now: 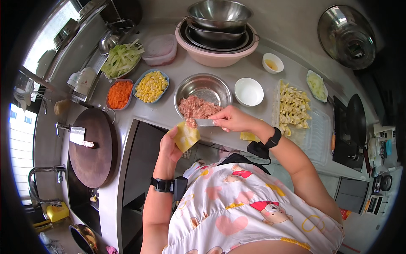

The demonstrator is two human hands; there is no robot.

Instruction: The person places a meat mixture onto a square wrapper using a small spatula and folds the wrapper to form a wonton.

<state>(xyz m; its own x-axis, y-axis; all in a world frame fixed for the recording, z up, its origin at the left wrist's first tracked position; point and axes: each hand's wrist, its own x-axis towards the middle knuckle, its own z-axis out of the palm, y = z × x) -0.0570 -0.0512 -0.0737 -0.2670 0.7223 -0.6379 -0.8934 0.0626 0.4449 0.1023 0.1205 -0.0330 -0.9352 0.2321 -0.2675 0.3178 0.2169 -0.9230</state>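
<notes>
My left hand (169,146) holds a square yellow dough wrapper (187,141) by its edge, just in front of the counter. In my right hand (231,118) is a flat metal utensil (204,122), its handle hidden by my fingers. A clump of minced meat (191,123) sits on the utensil's tip, at the wrapper's upper edge. Behind my hands stands a stainless steel bowl (203,80) partly filled with pink minced meat (197,107). More yellow wrappers (248,136) lie partly hidden under my right forearm.
Folded dumplings (293,108) fill part of a clear plastic tray (317,136) at right. An empty-looking white bowl (249,92), corn kernels (151,86), chopped carrot (119,94) and shredded greens (122,58) surround the meat bowl. A cleaver (77,135) rests on a round chopping board (95,165) at left.
</notes>
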